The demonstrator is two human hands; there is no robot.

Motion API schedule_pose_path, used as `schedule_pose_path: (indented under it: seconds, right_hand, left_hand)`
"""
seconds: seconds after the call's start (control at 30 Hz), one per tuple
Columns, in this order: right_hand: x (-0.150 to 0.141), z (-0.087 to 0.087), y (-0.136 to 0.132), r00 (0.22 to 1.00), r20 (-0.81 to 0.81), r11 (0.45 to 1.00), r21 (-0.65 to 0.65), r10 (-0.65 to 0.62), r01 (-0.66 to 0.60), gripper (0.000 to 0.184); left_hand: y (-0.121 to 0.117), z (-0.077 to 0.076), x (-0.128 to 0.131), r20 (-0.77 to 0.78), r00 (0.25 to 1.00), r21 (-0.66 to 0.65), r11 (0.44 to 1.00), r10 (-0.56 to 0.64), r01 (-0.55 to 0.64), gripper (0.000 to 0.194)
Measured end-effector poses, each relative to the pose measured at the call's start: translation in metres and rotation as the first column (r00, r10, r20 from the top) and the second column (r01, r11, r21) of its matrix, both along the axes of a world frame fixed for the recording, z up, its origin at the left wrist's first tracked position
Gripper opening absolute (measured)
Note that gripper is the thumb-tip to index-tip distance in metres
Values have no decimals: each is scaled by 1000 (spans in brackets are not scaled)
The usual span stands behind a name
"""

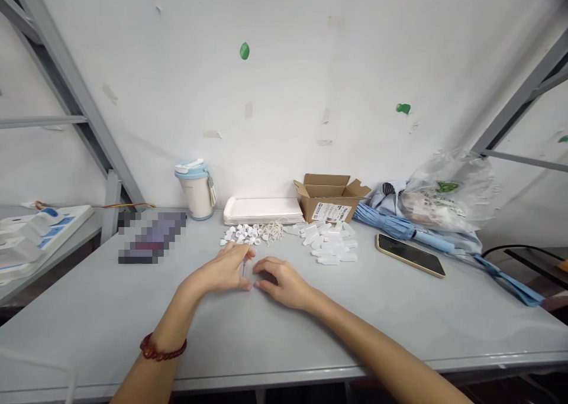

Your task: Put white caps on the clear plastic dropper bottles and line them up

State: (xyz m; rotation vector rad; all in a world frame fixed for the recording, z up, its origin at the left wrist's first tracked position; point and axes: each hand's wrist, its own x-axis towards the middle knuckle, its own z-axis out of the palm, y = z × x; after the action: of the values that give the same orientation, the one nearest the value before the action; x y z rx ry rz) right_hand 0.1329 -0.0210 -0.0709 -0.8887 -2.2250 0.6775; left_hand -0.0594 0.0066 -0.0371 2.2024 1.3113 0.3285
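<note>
My left hand, a dark red bead bracelet on its wrist, rests low over the grey table, fingers curved and thumb apart from them. Facing it, my right hand has its fingers bent and its thumb a little apart from them. A faint translucent thing shows in the narrow gap between the hands; its kind and whether a finger touches it are unclear. Just behind the hands lie small white caps and a heap of thin off-white pieces. Several translucent small bottles lie to the right.
At the back stand a cream tumbler with a blue lid, a white flat stack and an open cardboard box. Rightward are a phone, a folded blue umbrella and a plastic bag. A blurred-out item lies left.
</note>
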Motion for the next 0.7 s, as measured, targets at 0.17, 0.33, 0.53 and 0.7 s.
schedule_pose_path:
  seconds: [0.17,0.33,0.53,0.7]
  right_hand:
    - [0,-1,0,1000,7,1000,23,10,-10,19]
    - [0,-3,-1,1000,20,999,39,16,-16,20]
    - [-1,-4,-1,999,38,998,52,19,-21,20]
    - [0,-5,0,999,30,998,54,24,-25,21]
  left_hand:
    - [0,-1,-2,4,1000,-16,1000,-10,10,47]
    - [0,8,-3,55,995,-7,997,79,-79,49]
    - [5,14,-22,103,934,-33,940,342,-341,49]
    - [1,19,-31,-41,957,-184,939,287,-289,59]
